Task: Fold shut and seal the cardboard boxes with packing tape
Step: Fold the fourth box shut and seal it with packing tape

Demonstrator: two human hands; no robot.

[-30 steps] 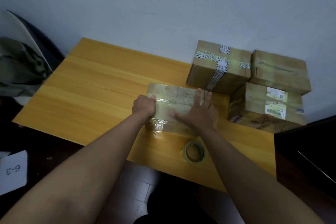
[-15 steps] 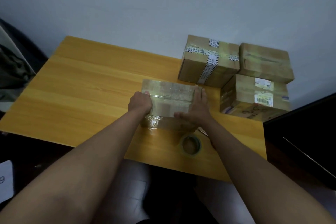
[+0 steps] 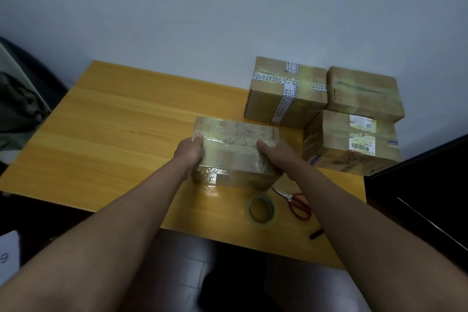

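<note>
A flat cardboard box (image 3: 234, 144) wrapped in shiny clear tape sits near the front middle of the wooden table (image 3: 114, 129). My left hand (image 3: 191, 151) grips its left end, thumb on the top. My right hand (image 3: 274, 154) grips its right end, fingers curled around the side. A roll of clear packing tape (image 3: 260, 210) lies flat on the table just in front of the box. Red-handled scissors (image 3: 295, 201) lie to the right of the roll.
Three sealed boxes stand at the back right: one with printed white tape (image 3: 286, 91), a plain one (image 3: 364, 94) stacked on a labelled one (image 3: 352, 144). A black marker (image 3: 316, 233) lies near the front edge. Dark furniture (image 3: 417, 185) borders the table's right side.
My right hand slid from lying flat on the box top to gripping its right end. The box's near edge seems lifted toward me. The scissors have come into view.
</note>
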